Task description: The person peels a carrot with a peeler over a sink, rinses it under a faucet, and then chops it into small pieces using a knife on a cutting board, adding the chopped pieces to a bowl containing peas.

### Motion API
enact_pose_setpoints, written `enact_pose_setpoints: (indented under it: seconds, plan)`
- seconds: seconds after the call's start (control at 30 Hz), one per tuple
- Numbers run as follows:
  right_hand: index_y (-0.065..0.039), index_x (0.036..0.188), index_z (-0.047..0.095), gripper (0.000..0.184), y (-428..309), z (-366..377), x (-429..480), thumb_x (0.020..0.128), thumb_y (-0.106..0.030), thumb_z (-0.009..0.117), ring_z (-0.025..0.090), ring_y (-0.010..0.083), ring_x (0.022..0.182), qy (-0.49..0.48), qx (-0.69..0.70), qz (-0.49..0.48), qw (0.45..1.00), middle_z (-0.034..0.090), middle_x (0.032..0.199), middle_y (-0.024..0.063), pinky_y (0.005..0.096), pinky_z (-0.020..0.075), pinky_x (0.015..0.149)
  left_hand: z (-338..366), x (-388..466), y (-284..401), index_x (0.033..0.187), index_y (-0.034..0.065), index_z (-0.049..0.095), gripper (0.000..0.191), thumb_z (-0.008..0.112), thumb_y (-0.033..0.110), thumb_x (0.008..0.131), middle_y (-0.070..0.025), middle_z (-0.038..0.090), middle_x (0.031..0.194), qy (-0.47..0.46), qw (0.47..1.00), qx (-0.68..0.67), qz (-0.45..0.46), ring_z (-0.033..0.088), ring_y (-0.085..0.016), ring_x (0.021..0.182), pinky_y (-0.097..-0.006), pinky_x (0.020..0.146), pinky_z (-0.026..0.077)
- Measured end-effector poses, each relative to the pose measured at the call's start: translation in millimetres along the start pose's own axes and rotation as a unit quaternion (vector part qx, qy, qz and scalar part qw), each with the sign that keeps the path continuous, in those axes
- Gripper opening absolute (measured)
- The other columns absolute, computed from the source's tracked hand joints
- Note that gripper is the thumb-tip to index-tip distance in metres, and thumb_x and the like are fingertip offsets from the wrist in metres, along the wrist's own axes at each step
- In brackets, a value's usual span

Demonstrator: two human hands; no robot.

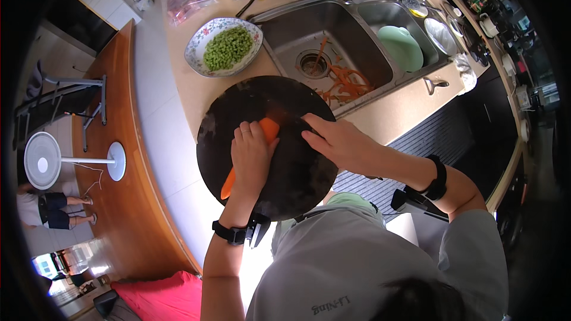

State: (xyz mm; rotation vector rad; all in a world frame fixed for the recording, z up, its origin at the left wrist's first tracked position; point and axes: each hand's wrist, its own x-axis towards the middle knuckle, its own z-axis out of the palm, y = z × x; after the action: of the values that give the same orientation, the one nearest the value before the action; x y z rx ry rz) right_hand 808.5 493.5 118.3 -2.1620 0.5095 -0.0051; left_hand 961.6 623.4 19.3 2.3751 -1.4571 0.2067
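A round dark cutting board (294,191) lies at the counter's near edge, left of my body's midline. On it a peeled carrot (270,129) lies slanted, its thick end away from me. My left hand (252,151) presses over the carrot's middle, fingers curled on top. Beside the thick end, my right hand (339,142) grips what appears to be a dark knife (285,113). Its blade is blurred against the board and shows an orange reflection. A dark handle end peeks out below my right wrist; most of the handle is hidden by the hand.
A floral dish (194,55) of chopped green beans (228,48) stands beyond the board. Orange peelings (350,82) lie in the steel sink (290,31). A peeler (435,84) rests on the counter's right. Left are a standing fan (42,160) and a person (53,209).
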Motion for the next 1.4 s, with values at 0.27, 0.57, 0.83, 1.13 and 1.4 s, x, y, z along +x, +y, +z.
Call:
enact_pose_setpoints:
  seconds: [0.27,0.57,0.83,1.13,1.4]
  plan:
    - [-0.003,0.118,0.046,0.034,21.8,27.4,34.0,0.095,-0.028,0.044,0.059,0.0355,0.055,0.035,0.01,0.013,0.999,0.06,0.066,0.0201,0.0381,0.0505,0.056,-2.8,2.8,6.4,0.098,0.0016,0.049,0.045,0.075,0.027,0.071,-0.0133,0.052,0.097,0.003,0.999,0.048,0.022,0.054,-0.028,0.089,-0.0341,0.07,0.047]
    - [-0.007,0.111,0.051,0.032,22.5,3.3,-1.7,0.093,-0.032,0.044,0.061,0.0401,0.07,-0.01,0.104,0.107,0.989,0.063,0.083,0.0214,0.0479,0.0487,0.064,-60.5,3.1,8.5,0.112,0.0009,0.048,0.048,0.073,0.015,0.074,-0.0145,0.053,0.1,-0.018,0.99,-0.128,0.051,0.053,-0.033,0.095,-0.04,0.08,0.045]
    - [-0.005,0.116,0.05,0.034,82.9,-35.6,-8.8,0.094,-0.031,0.047,0.058,0.0279,0.051,0.224,0.081,0.059,0.969,0.058,0.072,0.0189,0.0371,0.046,0.046,-88.8,19.7,-3.1,0.115,0.0028,0.047,0.048,0.071,0.0,0.074,-0.0101,0.047,0.116,0.089,0.933,-0.347,0.027,0.05,-0.024,0.107,-0.0319,0.092,0.04]
    - [-0.004,0.101,0.048,0.024,49.5,-5.4,-27.9,0.097,-0.027,0.045,0.046,0.0133,0.039,0.118,0.072,0.014,0.99,0.047,0.05,0.0048,0.0266,0.0362,0.04,-42.6,-57.3,-44.5,0.116,0.0035,0.047,0.044,0.069,-0.003,0.078,-0.0083,0.053,0.109,0.057,0.893,-0.423,-0.142,0.054,-0.017,0.102,-0.0278,0.091,0.044]
    - [-0.003,0.105,0.047,0.031,24.4,-4.3,-21.7,0.096,-0.033,0.043,0.058,0.0335,0.057,0.039,0.036,0.063,0.997,0.056,0.063,0.0173,0.0425,0.0439,0.057,-26.0,-82.8,-48.1,0.115,0.0028,0.048,0.046,0.072,0.002,0.077,-0.0081,0.053,0.107,0.052,0.894,-0.394,-0.207,0.054,-0.019,0.1,-0.0293,0.091,0.042]
